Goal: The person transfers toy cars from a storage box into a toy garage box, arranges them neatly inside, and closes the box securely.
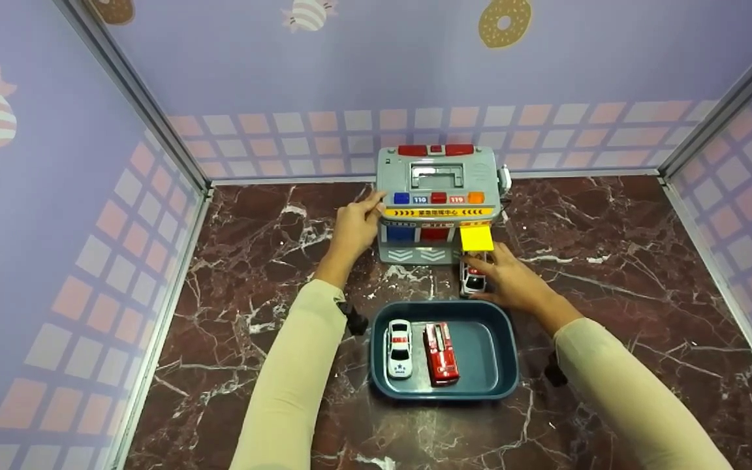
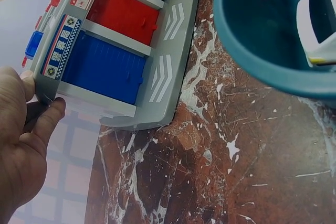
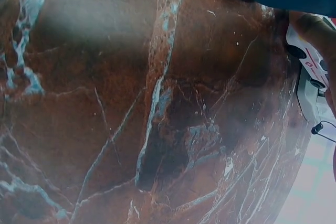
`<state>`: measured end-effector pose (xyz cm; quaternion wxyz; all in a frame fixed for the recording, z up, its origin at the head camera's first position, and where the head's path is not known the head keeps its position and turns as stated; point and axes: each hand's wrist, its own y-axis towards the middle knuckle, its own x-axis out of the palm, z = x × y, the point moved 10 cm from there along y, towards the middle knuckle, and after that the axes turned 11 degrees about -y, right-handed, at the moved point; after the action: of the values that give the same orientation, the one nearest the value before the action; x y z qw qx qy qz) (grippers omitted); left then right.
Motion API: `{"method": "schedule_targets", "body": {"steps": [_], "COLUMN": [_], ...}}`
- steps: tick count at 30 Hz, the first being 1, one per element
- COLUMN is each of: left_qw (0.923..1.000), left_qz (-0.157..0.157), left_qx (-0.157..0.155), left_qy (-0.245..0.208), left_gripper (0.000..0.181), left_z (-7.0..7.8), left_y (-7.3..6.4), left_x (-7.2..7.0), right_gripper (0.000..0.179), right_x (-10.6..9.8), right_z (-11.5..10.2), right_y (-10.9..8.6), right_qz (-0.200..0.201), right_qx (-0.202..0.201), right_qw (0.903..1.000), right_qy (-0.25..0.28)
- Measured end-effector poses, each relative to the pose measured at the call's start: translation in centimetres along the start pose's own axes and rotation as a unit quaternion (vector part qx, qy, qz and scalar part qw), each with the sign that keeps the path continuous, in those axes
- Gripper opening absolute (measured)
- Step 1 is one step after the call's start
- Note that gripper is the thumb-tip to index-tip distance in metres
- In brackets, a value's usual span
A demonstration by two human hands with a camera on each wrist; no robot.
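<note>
A grey toy garage (image 1: 394,175) with a blue door (image 2: 107,66) and a red door (image 2: 123,15) stands at the back wall. My left hand (image 1: 354,228) pinches its front left roof corner, thumb above and fingers underneath. The yellow door (image 1: 477,239) on the right is swung up. Below it, my right hand (image 1: 514,279) holds a white toy car with red markings (image 1: 474,283), whose far end reaches under the yellow door. The right wrist view catches only this car's side (image 3: 310,59) and part of the fingers.
A dark blue tray (image 1: 510,352) lies in front of the garage. Inside are a white toy police car (image 1: 399,349) and a red toy fire engine (image 1: 442,356). Patterned walls (image 1: 284,85) border the marbled tabletop (image 1: 252,261). A small white piece (image 1: 505,177) sits on the garage's right side.
</note>
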<state>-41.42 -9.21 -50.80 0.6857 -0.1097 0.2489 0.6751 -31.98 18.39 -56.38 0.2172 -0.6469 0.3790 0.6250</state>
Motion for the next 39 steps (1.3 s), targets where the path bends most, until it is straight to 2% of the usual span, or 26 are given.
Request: {"method": "schedule_targets", "body": {"steps": [11, 19, 28, 39], "left_qw": [1.0000, 1.0000, 1.0000, 0.9999], "left_qz": [0.005, 0.003, 0.003, 0.007], "left_qx": [0.008, 0.000, -0.002, 0.000], "left_qy": [0.004, -0.006, 0.003, 0.008], "left_gripper": [0.036, 0.037, 0.037, 0.036], "left_z": [-0.01, -0.15, -0.01, -0.02], "left_y": [-0.26, -0.24, -0.15, -0.16], "left_x": [-0.08, -0.02, -0.07, -0.16], "right_gripper": [0.072, 0.074, 0.077, 0.080], "right_x": [0.50, 0.79, 0.46, 0.68], "right_z": [-0.72, -0.62, -0.76, -0.44], "right_y": [0.08, 0.12, 0.28, 0.23], "right_qz": [-0.023, -0.032, -0.007, -0.010], "right_qx": [0.004, 0.015, -0.004, 0.001], "right_qw": [0.9997, 0.9994, 1.0000, 0.9999], "right_qy": [0.002, 0.008, -0.004, 0.005]}}
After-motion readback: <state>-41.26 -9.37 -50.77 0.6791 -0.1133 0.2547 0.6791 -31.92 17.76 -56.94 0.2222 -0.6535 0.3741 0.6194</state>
